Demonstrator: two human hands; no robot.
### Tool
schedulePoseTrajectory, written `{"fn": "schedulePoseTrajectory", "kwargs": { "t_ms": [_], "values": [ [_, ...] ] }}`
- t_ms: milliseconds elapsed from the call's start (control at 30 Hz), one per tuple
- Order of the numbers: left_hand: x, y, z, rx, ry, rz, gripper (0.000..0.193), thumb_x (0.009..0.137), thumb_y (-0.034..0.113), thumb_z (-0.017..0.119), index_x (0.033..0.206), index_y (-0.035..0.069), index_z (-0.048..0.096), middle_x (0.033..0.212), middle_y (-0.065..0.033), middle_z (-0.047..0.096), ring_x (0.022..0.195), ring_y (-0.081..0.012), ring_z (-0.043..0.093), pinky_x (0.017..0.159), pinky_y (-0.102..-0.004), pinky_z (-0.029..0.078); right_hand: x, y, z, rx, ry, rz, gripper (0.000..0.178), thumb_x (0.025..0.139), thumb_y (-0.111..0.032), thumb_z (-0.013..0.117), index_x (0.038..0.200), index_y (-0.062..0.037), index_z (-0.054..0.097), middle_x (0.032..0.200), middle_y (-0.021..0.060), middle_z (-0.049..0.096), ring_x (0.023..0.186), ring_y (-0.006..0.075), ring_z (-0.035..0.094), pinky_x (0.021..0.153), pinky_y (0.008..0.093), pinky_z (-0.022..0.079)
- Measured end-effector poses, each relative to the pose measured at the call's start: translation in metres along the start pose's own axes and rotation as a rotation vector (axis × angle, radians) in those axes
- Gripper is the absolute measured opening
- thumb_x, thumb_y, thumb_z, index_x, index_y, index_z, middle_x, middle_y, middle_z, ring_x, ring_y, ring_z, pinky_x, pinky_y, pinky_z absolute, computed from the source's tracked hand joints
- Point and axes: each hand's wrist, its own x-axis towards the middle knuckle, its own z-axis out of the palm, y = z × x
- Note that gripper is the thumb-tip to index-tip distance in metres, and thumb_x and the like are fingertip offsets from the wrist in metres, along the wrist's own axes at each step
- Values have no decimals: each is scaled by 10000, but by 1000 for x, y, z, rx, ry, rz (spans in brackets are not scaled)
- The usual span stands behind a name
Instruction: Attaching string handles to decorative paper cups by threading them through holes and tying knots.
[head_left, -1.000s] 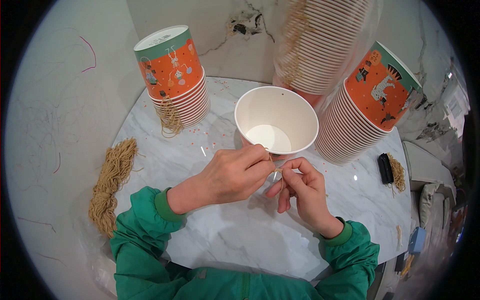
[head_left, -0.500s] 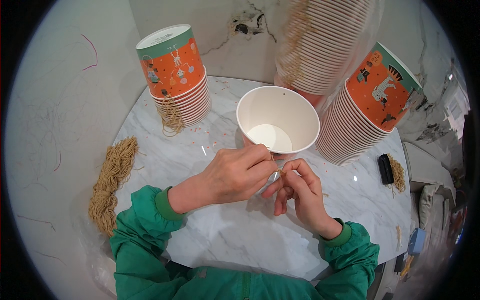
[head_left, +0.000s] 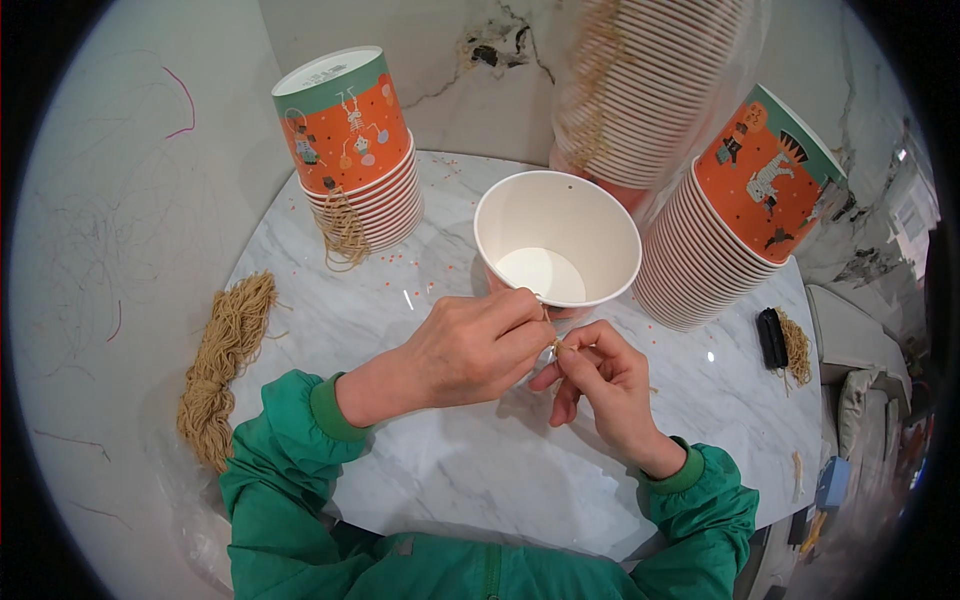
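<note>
Currently: twine [head_left: 556, 346] worked at the near rim of the white-lined cup [head_left: 560, 215]

Step in hand, as judged: the thin tan strand looks to be in the middle of tying, just by the cup's near rim. Whether a knot has formed is too small to make out. The next move probably calls for drawing the strand snug without pulling the cup over.

Left hand [head_left: 462, 350]: back upward, fingers folded narrow, thumb and index apparently pinching the twine close to the rim; the tips are partly hidden. Right hand [head_left: 605, 388]: thumb and forefinger together on the same strand, remaining fingers loosely curled. The two hands nearly meet, with barely any slack between them.

Position: cup stands upright on the marbled desk [head_left: 450, 465], directly beyond the hands. A small hole [head_left: 571, 187] shows high in its far wall.

Surroundings: tan skein [head_left: 225, 370] at the left edge; upside-down cup stack [head_left: 370, 190] at far left, with twine loops [head_left: 344, 230] hanging on it; a second stack [head_left: 705, 225] right of the cup; black object [head_left: 771, 338] beside a small twine bundle [head_left: 795, 347], far right.
</note>
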Motion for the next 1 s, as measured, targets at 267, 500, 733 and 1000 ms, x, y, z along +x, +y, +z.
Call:
{"fn": "schedulePoseTrajectory", "kwargs": {
  "t_ms": [267, 500, 733, 1000],
  "values": [
    [0, -1, 3, 8, -3, -1, 117, 781, 48, 696, 876, 57, 628, 843, -41, 565, 716, -200, 638, 560, -344, 527, 0, 1, -5, 131, -53, 62, 113, 1074, -142, 428, 1096, -52, 494, 920, 189, 738, 573, 196, 688, 486, 253, 503],
    [1, 0, 1, 3, -10, -7, 114, 787, 55, 699, 876, 56, 627, 846, -42, 568, 722, -201, 640, 564, -344, 529, 2, -2, -3, 158, -51, 85, 197, 1087, -252, 441, 1081, -65, 499, 911, 179, 739, 579, 199, 692, 486, 261, 514],
    [0, -2, 2, -3, -2, 7, 194, 747, 3, 730, 929, 62, 693, 900, -30, 636, 687, -196, 666, 540, -323, 519, 5, -2, 2, 65, 3, 112, 302, 1112, -333, 418, 1028, -63, 526, 857, 162, 729, 544, 192, 672, 485, 264, 510],
    [0, -1, 1, 14, 6, -1, 117, 778, 48, 696, 863, 60, 615, 844, -38, 564, 714, -204, 640, 554, -349, 527, 5, 0, 2, 55, -3, 73, 265, 1115, -272, 427, 1008, -53, 532, 834, 145, 719, 550, 181, 670, 494, 269, 518]
  ]
}}
